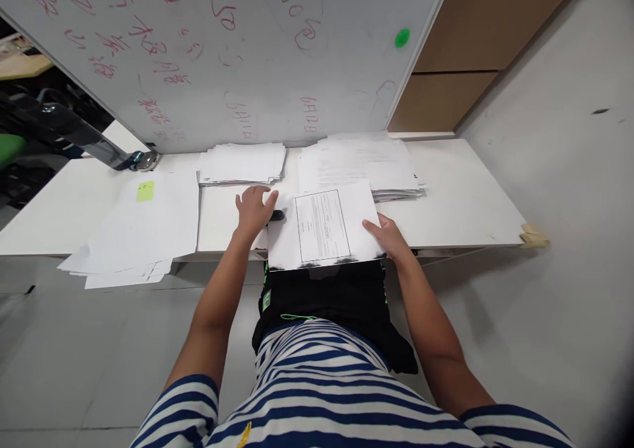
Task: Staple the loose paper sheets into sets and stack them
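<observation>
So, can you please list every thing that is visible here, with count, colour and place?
printed sheet: 1, white with black text frame, table front edge, under both hands
black object: 1, black, partly hidden beside the left hand, kind unclear
paper stacks: 2, white, back of table
loose papers: 1 spread, white, table left, overhanging the edge
sticky note: 1, yellow-green, on the loose papers
whiteboard: 1, white, red writing, behind table
magnet: 1, green, on whiteboard
table: 1, white
left hand: 1, flat, at the sheet's left edge
right hand: 1, on the sheet's right edge
</observation>
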`<state>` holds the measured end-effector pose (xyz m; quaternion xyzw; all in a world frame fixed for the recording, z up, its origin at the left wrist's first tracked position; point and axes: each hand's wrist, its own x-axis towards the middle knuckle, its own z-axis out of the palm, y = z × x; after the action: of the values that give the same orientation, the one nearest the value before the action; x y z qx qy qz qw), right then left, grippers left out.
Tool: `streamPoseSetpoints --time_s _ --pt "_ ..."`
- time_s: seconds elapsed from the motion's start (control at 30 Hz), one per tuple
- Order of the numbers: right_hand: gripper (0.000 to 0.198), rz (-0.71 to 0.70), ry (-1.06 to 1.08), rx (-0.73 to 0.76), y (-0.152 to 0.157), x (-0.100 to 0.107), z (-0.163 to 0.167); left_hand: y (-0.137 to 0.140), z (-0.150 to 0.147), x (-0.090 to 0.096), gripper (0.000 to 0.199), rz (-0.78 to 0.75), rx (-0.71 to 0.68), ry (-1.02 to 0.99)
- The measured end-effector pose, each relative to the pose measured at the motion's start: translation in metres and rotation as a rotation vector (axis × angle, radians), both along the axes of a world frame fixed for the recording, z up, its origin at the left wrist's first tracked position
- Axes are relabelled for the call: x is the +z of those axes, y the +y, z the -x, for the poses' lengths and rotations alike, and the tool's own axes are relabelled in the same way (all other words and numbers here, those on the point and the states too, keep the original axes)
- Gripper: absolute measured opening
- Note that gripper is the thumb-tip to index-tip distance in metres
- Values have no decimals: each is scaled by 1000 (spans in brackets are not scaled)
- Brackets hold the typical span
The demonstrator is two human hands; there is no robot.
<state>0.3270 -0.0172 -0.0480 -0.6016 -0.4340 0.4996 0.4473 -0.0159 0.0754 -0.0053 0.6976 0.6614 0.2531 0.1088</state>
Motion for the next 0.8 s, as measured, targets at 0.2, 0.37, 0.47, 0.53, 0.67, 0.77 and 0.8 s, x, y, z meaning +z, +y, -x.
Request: streamPoseSetpoints --time_s 0.2,0.37,0.47,0.53,0.67,0.77,0.8 --pt "41 91 -65 47 -1 4 -1 9 -20 -17 45 -72 40 118" --pt "40 94 -66 23 -2 3 0 12 -21 -26 43 -40 -28 179" --pt "42 68 -66 -16 -2 -3 0 15 -22 -30 42 -4 -53 226" --pt "45 33 -66 -40 -1 -5 1 16 -22 -31 43 19 -43 228" --pt "49 5 -59 -64 0 -5 6 16 -20 -32 46 25 -18 184" --pt "49 -10 -29 -49 1 -3 7 16 -18 -29 50 44 12 130" --pt "49 -19 -23 -39 2 -3 7 17 -17 -27 50 53 23 101"
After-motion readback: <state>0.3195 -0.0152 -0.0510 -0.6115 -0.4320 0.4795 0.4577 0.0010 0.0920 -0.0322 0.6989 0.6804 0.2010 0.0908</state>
